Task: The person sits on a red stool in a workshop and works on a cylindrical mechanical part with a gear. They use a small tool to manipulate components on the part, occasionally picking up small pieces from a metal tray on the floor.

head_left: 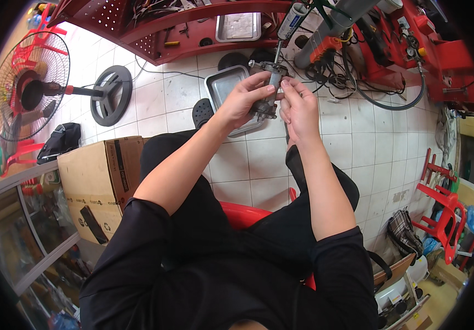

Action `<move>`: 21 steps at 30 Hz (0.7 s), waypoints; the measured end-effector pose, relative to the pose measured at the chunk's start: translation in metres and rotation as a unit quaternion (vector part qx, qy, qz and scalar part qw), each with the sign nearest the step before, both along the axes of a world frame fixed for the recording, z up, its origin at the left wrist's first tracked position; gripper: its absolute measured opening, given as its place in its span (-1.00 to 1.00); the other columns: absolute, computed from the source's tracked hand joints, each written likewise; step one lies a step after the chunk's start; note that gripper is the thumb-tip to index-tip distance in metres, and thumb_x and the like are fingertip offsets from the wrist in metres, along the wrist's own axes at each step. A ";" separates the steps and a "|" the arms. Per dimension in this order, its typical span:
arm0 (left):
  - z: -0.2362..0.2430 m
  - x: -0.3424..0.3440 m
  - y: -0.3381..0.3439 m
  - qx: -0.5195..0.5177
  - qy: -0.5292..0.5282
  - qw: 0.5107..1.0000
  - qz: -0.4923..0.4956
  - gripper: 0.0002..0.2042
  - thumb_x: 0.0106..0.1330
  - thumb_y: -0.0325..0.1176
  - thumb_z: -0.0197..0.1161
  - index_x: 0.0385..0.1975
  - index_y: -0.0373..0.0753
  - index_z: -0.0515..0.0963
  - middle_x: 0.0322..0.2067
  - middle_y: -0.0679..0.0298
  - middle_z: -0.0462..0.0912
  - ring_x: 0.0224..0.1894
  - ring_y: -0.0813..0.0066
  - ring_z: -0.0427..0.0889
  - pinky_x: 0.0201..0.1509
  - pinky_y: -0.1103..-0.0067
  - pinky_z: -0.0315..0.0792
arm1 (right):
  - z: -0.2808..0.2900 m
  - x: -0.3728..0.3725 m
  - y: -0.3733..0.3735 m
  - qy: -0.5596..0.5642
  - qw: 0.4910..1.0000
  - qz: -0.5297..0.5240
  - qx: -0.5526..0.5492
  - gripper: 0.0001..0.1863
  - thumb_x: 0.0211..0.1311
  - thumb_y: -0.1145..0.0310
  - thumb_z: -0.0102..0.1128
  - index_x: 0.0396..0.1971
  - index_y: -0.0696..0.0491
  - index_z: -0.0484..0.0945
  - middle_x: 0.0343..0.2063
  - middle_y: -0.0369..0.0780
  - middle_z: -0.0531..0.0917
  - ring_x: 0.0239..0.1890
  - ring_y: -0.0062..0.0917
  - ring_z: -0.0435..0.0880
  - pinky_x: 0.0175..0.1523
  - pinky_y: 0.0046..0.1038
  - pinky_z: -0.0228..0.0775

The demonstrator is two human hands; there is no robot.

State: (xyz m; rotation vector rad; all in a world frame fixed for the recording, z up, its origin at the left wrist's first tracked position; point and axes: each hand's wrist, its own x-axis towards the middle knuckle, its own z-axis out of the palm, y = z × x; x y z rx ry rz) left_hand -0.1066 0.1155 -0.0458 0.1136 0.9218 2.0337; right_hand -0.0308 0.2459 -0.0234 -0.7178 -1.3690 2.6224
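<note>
My left hand (246, 99) is wrapped round a grey metal machine part (275, 88), with knobbly dark ends and a paler cylindrical middle; its exact kind cannot be made out. Against the part's right side, my right hand (301, 109) has its fingers curled and the thumb and forefinger pinched together. Whatever small thing may be between those fingertips is hidden. Below both hands a grey metal tray (219, 88) lies on the tiled floor, partly covered by my left hand and the part.
A red tool cart (204, 47) stands ahead, bearing tools and another metal tray (231, 34). Beyond the part is a white-and-blue tube (292, 22). Cables and a black hose (383, 104) lie right. A fan (30, 93) and cardboard box (94, 173) stand left.
</note>
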 end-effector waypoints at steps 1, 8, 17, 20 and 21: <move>-0.004 0.000 0.000 -0.005 0.006 1.000 0.007 -0.61 0.19 -0.47 0.23 0.01 -0.36 0.35 -0.13 0.19 0.52 -0.11 0.41 0.57 -0.14 0.55 0.50 | 0.000 0.000 0.000 0.006 0.998 -0.005 -0.057 -0.85 0.23 0.40 0.07 -0.25 0.13 0.45 -0.61 -0.36 0.49 -0.75 -0.81 0.27 -0.70 -0.69 0.02; -0.003 0.002 0.002 -0.084 0.081 0.993 0.030 -0.67 0.17 -0.47 0.25 -0.07 -0.35 0.42 -0.18 0.22 0.55 -0.20 0.52 0.56 -0.09 0.61 0.42 | 0.000 0.002 -0.003 0.010 0.992 -0.031 -0.122 -0.86 0.22 0.38 0.11 -0.30 0.11 0.43 -0.73 -0.45 0.32 -0.81 -0.81 0.15 -0.73 -0.69 -0.10; -0.018 0.003 0.005 -0.046 0.037 0.998 0.022 -0.85 0.20 -0.40 0.22 -0.27 -0.24 0.50 -0.27 0.35 0.55 -0.17 0.59 0.48 -0.04 0.59 0.30 | -0.006 0.000 -0.016 -0.023 0.995 -0.061 0.077 -0.83 0.23 0.37 0.10 -0.32 0.19 0.45 -0.68 -0.46 0.36 -0.75 -0.87 0.18 -0.69 -0.70 -0.04; -0.018 0.004 0.005 -0.077 0.029 0.997 0.012 -0.88 0.22 -0.38 0.20 -0.30 -0.21 0.50 -0.30 0.38 0.55 -0.19 0.61 0.47 -0.05 0.58 0.28 | -0.007 0.000 -0.017 -0.042 0.992 -0.066 0.096 -0.83 0.23 0.37 0.10 -0.33 0.19 0.46 -0.68 -0.46 0.38 -0.75 -0.87 0.19 -0.69 -0.71 -0.03; -0.020 0.004 0.005 -0.078 0.025 0.997 0.015 -0.89 0.22 -0.37 0.20 -0.31 -0.21 0.50 -0.31 0.38 0.55 -0.20 0.61 0.47 -0.06 0.58 0.28 | -0.008 0.000 -0.017 -0.049 0.992 -0.065 0.099 -0.83 0.22 0.37 0.10 -0.34 0.19 0.46 -0.68 -0.46 0.38 -0.75 -0.87 0.19 -0.69 -0.72 -0.02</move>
